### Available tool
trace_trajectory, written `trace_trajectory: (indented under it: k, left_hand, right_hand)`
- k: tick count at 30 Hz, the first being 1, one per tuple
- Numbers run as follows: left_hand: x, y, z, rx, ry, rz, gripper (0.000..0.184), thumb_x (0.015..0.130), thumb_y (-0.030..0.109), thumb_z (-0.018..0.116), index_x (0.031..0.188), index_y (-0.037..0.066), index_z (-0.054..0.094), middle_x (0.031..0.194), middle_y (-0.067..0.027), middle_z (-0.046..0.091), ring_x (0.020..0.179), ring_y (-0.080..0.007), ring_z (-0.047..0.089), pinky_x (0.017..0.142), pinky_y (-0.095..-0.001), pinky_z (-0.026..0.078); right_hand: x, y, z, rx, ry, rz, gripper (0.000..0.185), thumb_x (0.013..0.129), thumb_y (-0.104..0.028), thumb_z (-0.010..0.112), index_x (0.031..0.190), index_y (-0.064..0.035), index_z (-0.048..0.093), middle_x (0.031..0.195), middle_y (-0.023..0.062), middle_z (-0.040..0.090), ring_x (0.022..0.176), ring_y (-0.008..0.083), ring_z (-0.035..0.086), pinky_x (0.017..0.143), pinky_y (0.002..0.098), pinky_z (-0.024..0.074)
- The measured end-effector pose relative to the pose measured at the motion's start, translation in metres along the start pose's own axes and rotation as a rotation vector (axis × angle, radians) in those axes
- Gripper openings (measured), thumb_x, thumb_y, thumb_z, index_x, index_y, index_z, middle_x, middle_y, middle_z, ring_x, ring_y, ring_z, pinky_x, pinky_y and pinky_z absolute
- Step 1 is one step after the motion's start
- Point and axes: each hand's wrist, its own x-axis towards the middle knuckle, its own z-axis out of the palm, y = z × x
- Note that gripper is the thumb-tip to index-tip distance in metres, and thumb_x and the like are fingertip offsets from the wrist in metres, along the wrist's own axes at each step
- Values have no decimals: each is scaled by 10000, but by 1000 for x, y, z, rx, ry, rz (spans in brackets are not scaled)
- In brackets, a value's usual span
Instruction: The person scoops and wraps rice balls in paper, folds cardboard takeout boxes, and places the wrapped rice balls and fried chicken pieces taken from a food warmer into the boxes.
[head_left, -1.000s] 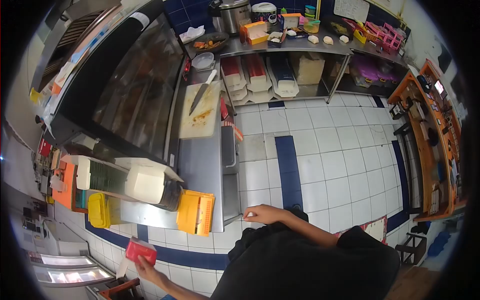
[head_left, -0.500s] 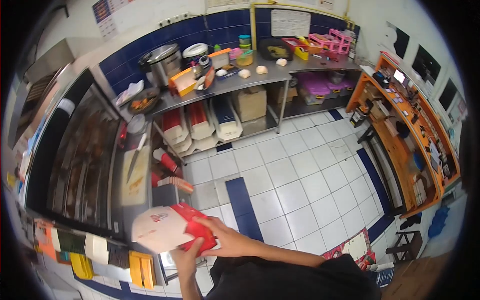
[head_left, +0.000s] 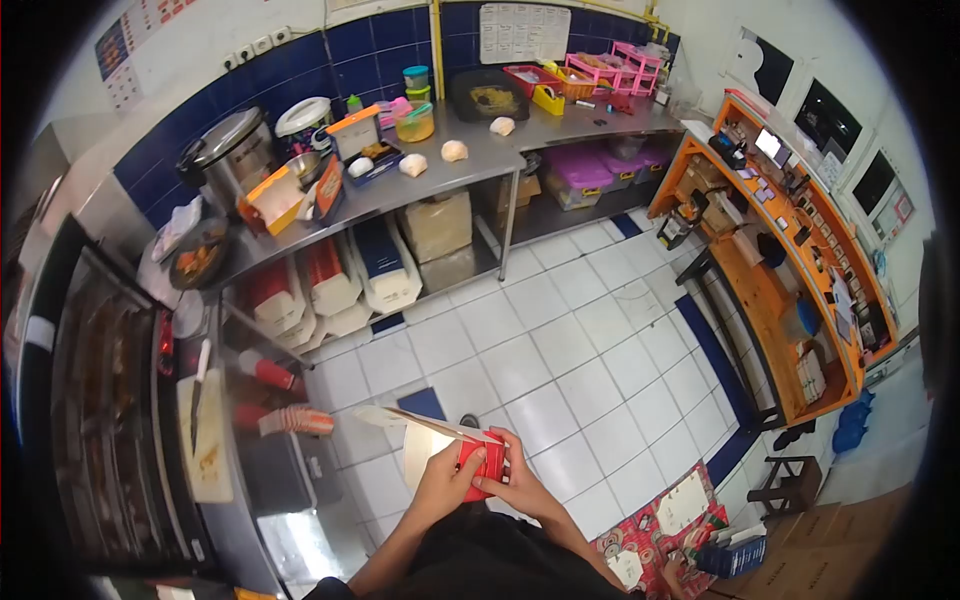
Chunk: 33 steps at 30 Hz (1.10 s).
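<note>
A red and white cardboard food carton (head_left: pixel 430 445) is in front of my body, partly folded, with a white flap sticking out to the left. My left hand (head_left: pixel 437 485) grips its red end from the left, thumb lying on the red panel. From the right, my right hand (head_left: pixel 520 482) is closed on the same red end, its fingers around the far edge and its thumb at the front. The carton's inside faces mostly away from me, so I cannot tell what is in it.
At left, a knife (head_left: pixel 199 390) lies on a cutting board (head_left: pixel 212 470) beside a glass-fronted cabinet (head_left: pixel 110 400). A steel counter (head_left: pixel 480 155) carries pots, boxes and several wrapped white balls, with stacked cartons (head_left: pixel 385 275) below. An orange shelf (head_left: pixel 790 330) stands right.
Both hands have brought the carton rightward from above the left counter to in front of my body and turned it edge-on. My view has swung to the right.
</note>
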Motion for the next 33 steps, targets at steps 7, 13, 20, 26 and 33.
trace_trajectory:
  k: [7,13,20,26,33]
  left_hand:
    - [186,28,-22,-147,-90,42,281,1042,230,625,1119,-37,664,939,-128,732,865,-156,684,744,-336,567]
    - [330,58,-24,98,-170,20,319,1035,263,632,1025,-55,649,833,-143,707,743,-162,684,667,-326,555]
    - [504,77,-12,-160,-45,-68,301,1015,237,648,1074,-58,630,882,-149,693,763,-250,659,707,-341,536]
    - [688,133,-5,375,-20,127,216,985,197,642,1038,-8,682,920,-183,709,848,-388,689,761,-460,537]
    - [907,120,-34,1014,145,163,135,872,105,623,985,41,661,914,-185,663,866,-406,663,748,-532,536]
  right_hand:
    - [145,-48,-86,-34,74,183,926,917,-177,787,1584,-123,148,1513,195,368,1342,330,488,1070,454,485]
    - [251,-73,-159,221,186,164,977,910,-105,776,1611,-223,107,1425,177,462,1241,281,562,968,429,567]
    - [395,-73,-321,316,279,272,866,933,-98,738,1576,-248,178,1362,160,504,1231,258,555,931,421,565]
    - [573,-109,-521,357,593,73,770,964,-176,702,1550,-220,205,1387,186,528,1241,282,560,977,439,520]
    - [824,-171,-686,403,674,-96,752,979,-239,702,1542,-228,204,1456,159,482,1304,281,509,997,489,490]
